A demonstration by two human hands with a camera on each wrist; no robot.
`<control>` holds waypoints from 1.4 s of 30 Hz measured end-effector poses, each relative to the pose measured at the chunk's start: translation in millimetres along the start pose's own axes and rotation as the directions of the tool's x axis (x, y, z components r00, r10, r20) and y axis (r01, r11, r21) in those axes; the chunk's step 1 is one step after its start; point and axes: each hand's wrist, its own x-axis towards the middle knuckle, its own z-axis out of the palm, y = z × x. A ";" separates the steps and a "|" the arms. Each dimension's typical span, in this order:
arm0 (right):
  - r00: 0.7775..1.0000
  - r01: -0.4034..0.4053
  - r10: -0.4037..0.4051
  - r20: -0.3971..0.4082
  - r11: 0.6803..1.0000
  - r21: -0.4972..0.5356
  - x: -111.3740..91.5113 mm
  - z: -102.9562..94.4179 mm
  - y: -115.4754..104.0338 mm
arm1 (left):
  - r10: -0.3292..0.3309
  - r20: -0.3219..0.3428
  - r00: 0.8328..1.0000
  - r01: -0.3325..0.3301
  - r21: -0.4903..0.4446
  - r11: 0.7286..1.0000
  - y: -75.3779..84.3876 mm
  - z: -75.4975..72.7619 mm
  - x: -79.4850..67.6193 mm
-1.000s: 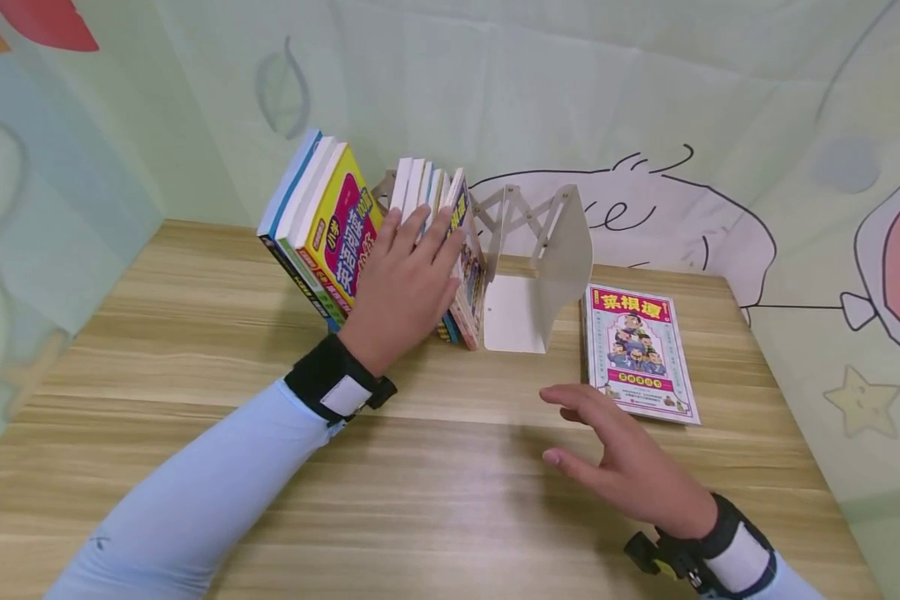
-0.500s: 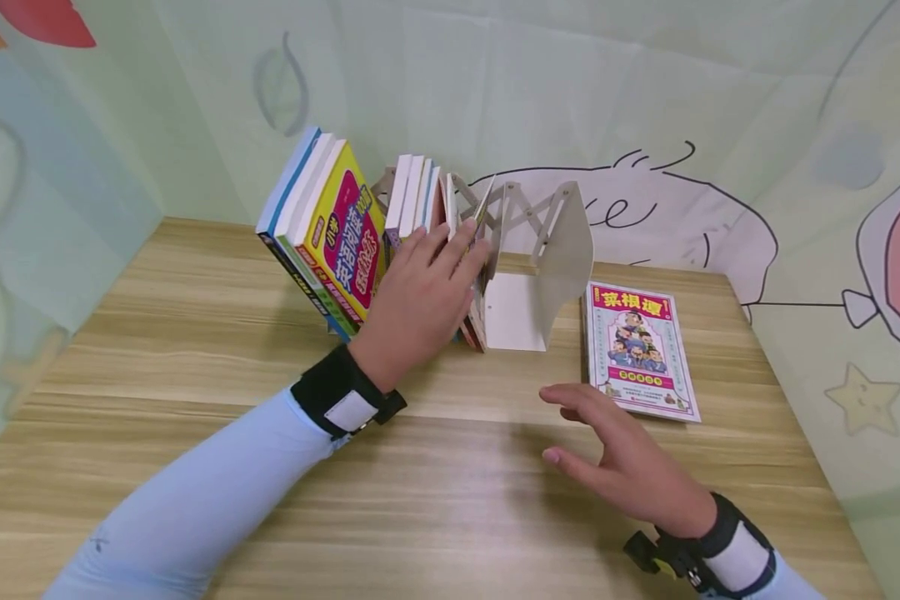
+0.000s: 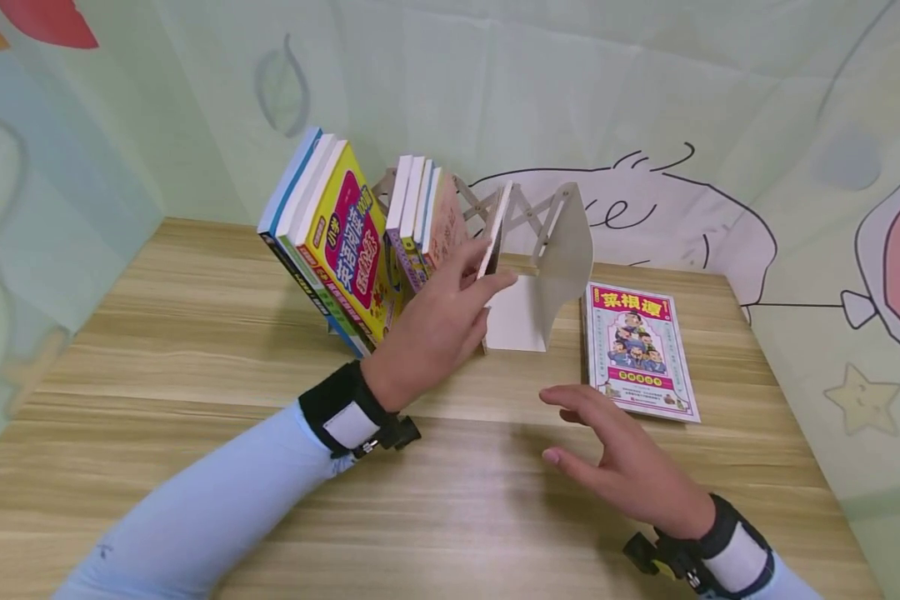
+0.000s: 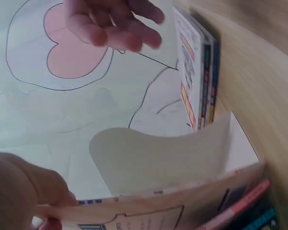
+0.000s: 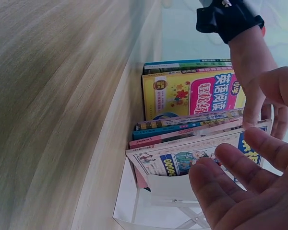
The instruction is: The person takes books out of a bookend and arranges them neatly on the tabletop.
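My left hand (image 3: pixel 431 329) pinches the edge of a thin comic book (image 3: pixel 497 221) between thumb and fingers; the left wrist view shows this book's cover (image 4: pixel 149 218) close up. It stands upright beside a divider of a white metal expanding bookshelf (image 3: pixel 566 258). To its left, across a gap, several small books (image 3: pixel 412 208) lean together in the rack. Farther left, large books with a yellow cover (image 3: pixel 348 237) in front stand tilted. My right hand (image 3: pixel 630 467) hovers over the table, fingers apart and holding nothing, near a flat stack of comic books (image 3: pixel 637 350).
The rack's right-hand compartment shows its bare white base (image 3: pixel 516 312). A wooden table (image 3: pixel 435 508) carries everything. Behind it hangs a pale cloth backdrop (image 3: pixel 450 92) with cartoon drawings, which also closes off both sides.
My left hand has moved right from the row of small books, tipping the thin comic book over against the divider and opening a gap. My right hand has stayed put.
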 end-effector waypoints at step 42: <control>1.000 0.027 -0.027 -0.016 1.000 0.005 -0.3 0.6 6.4 | -0.096 -0.184 0.978 0.066 -0.162 0.985 7.3 -38.2 -39.0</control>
